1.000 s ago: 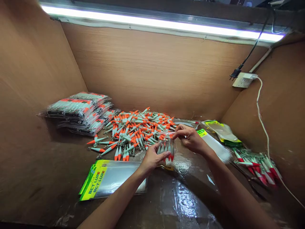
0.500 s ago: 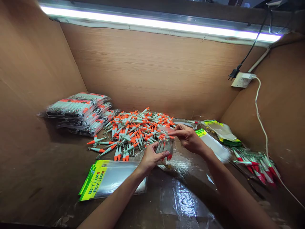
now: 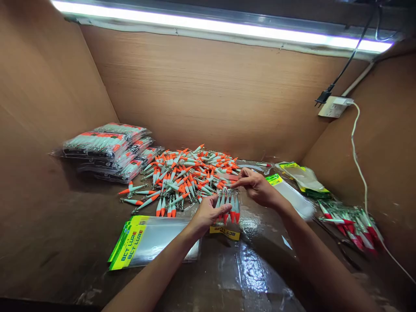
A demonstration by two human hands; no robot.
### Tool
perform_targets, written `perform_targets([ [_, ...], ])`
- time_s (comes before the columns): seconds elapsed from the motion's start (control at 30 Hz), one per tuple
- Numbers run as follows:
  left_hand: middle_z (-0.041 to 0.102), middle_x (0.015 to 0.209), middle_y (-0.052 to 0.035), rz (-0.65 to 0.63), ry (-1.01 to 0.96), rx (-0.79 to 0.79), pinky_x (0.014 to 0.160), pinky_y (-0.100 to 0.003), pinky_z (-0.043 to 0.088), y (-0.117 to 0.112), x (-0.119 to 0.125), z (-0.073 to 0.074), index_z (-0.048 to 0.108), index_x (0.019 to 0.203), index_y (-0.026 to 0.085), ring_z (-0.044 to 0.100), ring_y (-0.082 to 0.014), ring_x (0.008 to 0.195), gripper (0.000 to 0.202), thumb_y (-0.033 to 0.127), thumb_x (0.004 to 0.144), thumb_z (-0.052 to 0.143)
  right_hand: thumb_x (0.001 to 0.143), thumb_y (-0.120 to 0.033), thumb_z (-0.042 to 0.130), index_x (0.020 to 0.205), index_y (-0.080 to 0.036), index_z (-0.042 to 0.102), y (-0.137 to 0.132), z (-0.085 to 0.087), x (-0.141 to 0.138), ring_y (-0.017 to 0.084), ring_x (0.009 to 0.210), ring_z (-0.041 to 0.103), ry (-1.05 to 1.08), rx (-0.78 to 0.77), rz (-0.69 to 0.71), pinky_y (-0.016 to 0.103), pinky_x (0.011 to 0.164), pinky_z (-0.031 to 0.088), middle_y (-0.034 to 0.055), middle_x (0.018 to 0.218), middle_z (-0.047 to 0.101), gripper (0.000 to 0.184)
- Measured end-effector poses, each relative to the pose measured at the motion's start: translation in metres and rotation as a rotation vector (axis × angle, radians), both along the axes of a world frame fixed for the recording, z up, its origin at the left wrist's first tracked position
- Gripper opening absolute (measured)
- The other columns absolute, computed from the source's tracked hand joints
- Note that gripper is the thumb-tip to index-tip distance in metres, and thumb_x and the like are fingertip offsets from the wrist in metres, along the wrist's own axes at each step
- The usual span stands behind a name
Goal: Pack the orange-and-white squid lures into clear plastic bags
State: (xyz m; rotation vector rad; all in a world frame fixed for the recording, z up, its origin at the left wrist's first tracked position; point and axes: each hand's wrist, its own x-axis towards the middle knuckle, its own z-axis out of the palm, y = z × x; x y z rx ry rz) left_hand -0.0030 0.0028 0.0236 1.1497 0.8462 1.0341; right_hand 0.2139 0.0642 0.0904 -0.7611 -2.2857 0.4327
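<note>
The left hand grips a clear bag of lures near the pile, thumb across the film. Inside, the lures lie side by side, long axes running away from the person, orange tips pointing back toward the body and hooks toward the pile. The yellow label (its lettering upside down) sits at the near end. The right hand is at the far end, forefinger extended; whether its fingers pinch the film, I cannot tell.
</note>
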Motion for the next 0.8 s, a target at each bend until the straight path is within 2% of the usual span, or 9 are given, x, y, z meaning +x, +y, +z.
perform_targets([
  [0.2,0.074,0.094,-0.0076,0.005,0.077,0.086,0.069,-0.027,0.048,0.003,0.000,0.000,0.073,0.107,0.012,0.066,-0.0206,0.077,0.049,0.046,0.073,0.081,0.075,0.007,0.044,0.097,-0.030,0.080,0.004,-0.002,0.003,0.015,0.078,0.049,-0.034,-0.050,-0.002,0.027,0.072,0.042,0.0014,0.082,0.047,0.056],
  [0.37,0.073,0.106,-0.0084,-0.022,0.025,0.069,0.078,-0.029,0.050,0.004,0.002,-0.001,0.070,0.115,0.014,0.066,-0.0238,0.090,0.054,0.041,0.071,0.084,0.081,0.001,0.048,0.097,-0.028,0.080,0.003,0.000,0.002,0.015,0.080,0.051,0.018,-0.098,-0.003,0.028,0.074,0.043,0.0018,0.084,0.050,0.046],
  [0.53,0.073,0.100,-0.0084,0.017,-0.018,0.045,0.074,-0.028,0.050,0.004,0.002,-0.004,0.072,0.106,0.012,0.066,-0.0213,0.084,0.047,0.046,0.074,0.080,0.087,-0.006,0.050,0.093,-0.026,0.080,0.000,0.005,0.003,0.016,0.080,0.052,0.035,-0.108,-0.021,0.029,0.075,0.044,0.0027,0.085,0.051,0.037],
  [0.63,0.073,0.098,-0.0079,0.035,-0.102,0.035,0.077,-0.029,0.052,0.005,0.001,-0.004,0.072,0.106,0.012,0.066,-0.0205,0.085,0.043,0.045,0.078,0.079,0.092,-0.018,0.054,0.113,-0.026,0.073,0.000,0.008,0.002,0.017,0.083,0.055,0.073,-0.130,-0.055,0.031,0.077,0.046,0.0046,0.095,0.059,0.030],
  [0.7,0.073,0.096,-0.0073,0.090,-0.157,0.040,0.077,-0.029,0.052,0.007,0.000,-0.004,0.072,0.102,0.013,0.066,-0.0195,0.084,0.039,0.043,0.077,0.080,0.093,-0.030,0.059,0.128,-0.024,0.063,0.000,0.006,-0.001,0.017,0.085,0.057,0.188,-0.180,-0.150,0.032,0.077,0.047,0.0071,0.106,0.062,0.036],
  [0.8,0.073,0.094,-0.0066,0.175,-0.212,0.040,0.074,-0.028,0.052,0.009,-0.002,-0.001,0.072,0.098,0.014,0.067,-0.0179,0.079,0.037,0.042,0.075,0.082,0.089,-0.047,0.063,0.120,-0.019,0.063,-0.001,-0.005,-0.012,0.016,0.078,0.059,0.305,-0.377,-0.224,0.029,0.069,0.047,0.0079,0.106,0.066,0.042],
])
